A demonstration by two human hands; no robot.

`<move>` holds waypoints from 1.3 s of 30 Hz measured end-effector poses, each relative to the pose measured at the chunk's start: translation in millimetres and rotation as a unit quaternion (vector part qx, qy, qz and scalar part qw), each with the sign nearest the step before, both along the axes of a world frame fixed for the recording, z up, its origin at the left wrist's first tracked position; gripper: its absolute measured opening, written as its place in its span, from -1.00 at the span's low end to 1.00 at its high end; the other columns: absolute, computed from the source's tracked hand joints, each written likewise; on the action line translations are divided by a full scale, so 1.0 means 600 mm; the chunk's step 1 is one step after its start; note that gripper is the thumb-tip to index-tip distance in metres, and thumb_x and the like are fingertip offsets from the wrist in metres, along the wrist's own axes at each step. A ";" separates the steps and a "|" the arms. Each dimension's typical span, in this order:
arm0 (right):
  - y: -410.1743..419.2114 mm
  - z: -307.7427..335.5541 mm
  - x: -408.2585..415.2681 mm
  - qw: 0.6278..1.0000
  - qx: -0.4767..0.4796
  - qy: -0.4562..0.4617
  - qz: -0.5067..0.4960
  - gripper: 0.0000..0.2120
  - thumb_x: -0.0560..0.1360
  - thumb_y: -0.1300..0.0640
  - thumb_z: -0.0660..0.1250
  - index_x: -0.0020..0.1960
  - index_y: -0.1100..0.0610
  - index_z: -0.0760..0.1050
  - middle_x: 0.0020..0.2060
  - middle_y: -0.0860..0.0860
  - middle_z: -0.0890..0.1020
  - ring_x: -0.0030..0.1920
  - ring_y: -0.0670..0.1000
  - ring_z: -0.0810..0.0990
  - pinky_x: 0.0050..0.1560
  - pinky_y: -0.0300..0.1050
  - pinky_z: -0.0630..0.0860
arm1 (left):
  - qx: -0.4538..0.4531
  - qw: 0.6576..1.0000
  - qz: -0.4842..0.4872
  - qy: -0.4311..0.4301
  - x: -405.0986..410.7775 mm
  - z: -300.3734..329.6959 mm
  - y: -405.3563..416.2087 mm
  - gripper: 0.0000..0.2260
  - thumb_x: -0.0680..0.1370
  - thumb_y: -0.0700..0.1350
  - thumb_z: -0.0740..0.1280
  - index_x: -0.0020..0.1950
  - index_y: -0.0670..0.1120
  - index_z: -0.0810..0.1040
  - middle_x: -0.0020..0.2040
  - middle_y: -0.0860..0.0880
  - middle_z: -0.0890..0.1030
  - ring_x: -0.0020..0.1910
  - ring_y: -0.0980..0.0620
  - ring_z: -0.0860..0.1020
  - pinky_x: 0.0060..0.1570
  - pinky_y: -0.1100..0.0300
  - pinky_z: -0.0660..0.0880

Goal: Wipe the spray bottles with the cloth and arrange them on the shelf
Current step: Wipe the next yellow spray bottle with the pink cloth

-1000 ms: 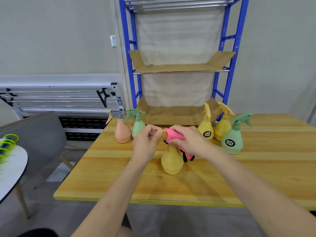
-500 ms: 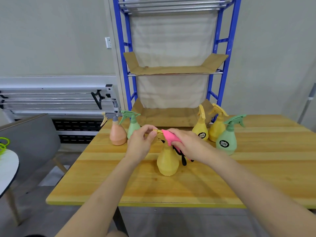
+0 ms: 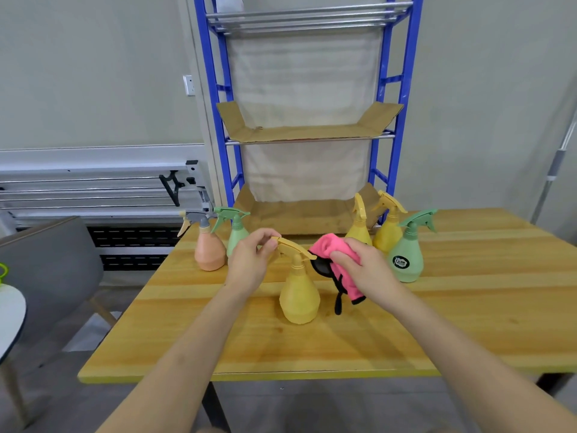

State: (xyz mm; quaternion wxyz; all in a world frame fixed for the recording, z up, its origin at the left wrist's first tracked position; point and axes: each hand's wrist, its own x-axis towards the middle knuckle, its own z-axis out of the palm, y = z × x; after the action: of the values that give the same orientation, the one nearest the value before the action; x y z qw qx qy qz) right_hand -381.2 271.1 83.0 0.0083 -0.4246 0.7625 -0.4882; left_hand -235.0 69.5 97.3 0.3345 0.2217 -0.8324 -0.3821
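Bottle nozzle (image 3: 292, 245) — pinched by left fingers (image 3: 271, 242).

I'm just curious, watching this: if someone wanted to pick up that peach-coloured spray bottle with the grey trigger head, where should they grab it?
Probably at the narrow neck just under the grey head of the peach-coloured spray bottle, coming from the front. It stands upright and its body flares wide toward the base, so the neck suits curled fingers best. The pale green spray bottle stands close on its right; the left side looks freer.

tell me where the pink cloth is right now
In the head view the pink cloth is held in the right hand, just right of centre, against the spray head of the yellow bottle standing nearest on the table.
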 end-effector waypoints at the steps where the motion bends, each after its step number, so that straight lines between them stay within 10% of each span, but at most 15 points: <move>1: -0.003 0.005 0.004 1.000 -0.005 -0.022 0.010 -0.88 0.65 -0.02 0.35 0.16 -0.12 0.61 -0.15 -0.17 0.68 -0.14 -0.24 0.62 -0.19 -0.35 0.43 | 0.001 1.000 0.000 -0.001 -0.001 0.001 0.003 -0.87 0.68 -0.06 0.29 0.09 0.15 0.62 -0.05 0.16 0.62 -0.02 0.06 0.56 0.09 -0.04 0.52; 8: -0.035 0.022 0.038 0.995 0.041 -0.023 0.088 -0.71 0.71 -0.08 0.22 0.33 -0.07 0.62 -0.06 -0.11 0.71 -0.09 -0.07 0.66 -0.10 -0.12 0.54 | 0.011 1.000 -0.012 0.013 -0.001 0.003 0.011 -0.85 0.68 -0.13 0.29 0.12 0.06 0.63 -0.11 0.13 0.59 -0.15 0.12 0.49 -0.12 0.17 0.43; 17: -0.044 0.021 0.046 0.999 0.039 -0.003 0.005 -0.88 0.55 -0.04 0.49 -0.11 -0.02 0.71 -0.30 -0.07 0.66 -0.26 -0.06 0.56 -0.26 -0.20 0.37 | 0.032 0.999 0.009 0.025 -0.010 0.005 0.020 -0.86 0.65 -0.10 0.34 0.12 0.06 0.67 -0.16 0.06 0.60 -0.22 0.27 0.50 -0.24 0.43 0.36; 20: -0.032 0.027 0.039 0.998 0.059 -0.020 0.024 -0.70 0.53 -0.08 0.50 -0.24 0.11 0.64 -0.35 0.06 0.65 -0.36 -0.04 0.53 -0.31 -0.17 0.39 | 0.070 0.997 0.022 0.034 -0.012 0.003 0.027 -0.83 0.63 -0.05 0.37 0.20 0.10 0.66 -0.07 0.04 0.68 -0.04 0.12 0.60 -0.01 0.23 0.50; 28: 0.000 0.024 0.044 0.988 0.006 -0.138 0.065 -0.78 0.64 -0.03 0.38 0.26 -0.02 0.62 0.04 -0.07 0.74 0.02 -0.06 0.72 0.04 -0.10 0.65 | 0.148 0.986 0.003 0.072 -0.006 -0.003 0.069 -0.79 0.55 0.10 0.46 0.14 0.09 0.61 -0.01 0.14 0.71 0.07 0.20 0.63 0.15 0.11 0.55; 39: 0.012 0.015 0.024 0.976 -0.161 -0.136 -0.058 -0.79 0.67 0.00 0.33 0.21 0.01 0.67 0.04 -0.13 0.72 0.08 -0.15 0.65 0.02 -0.25 0.56 | 0.143 0.984 -0.089 0.060 0.000 -0.013 0.065 -0.80 0.66 -0.13 0.34 0.22 0.03 0.68 0.05 0.06 0.71 0.01 0.10 0.62 -0.04 0.33 0.53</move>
State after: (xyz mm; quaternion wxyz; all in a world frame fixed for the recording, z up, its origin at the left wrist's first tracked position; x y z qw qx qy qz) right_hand -366.6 278.3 91.9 0.0154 -0.3047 0.6892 -0.6573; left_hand -235.3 108.6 89.5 0.3130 0.1689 -0.7641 -0.5382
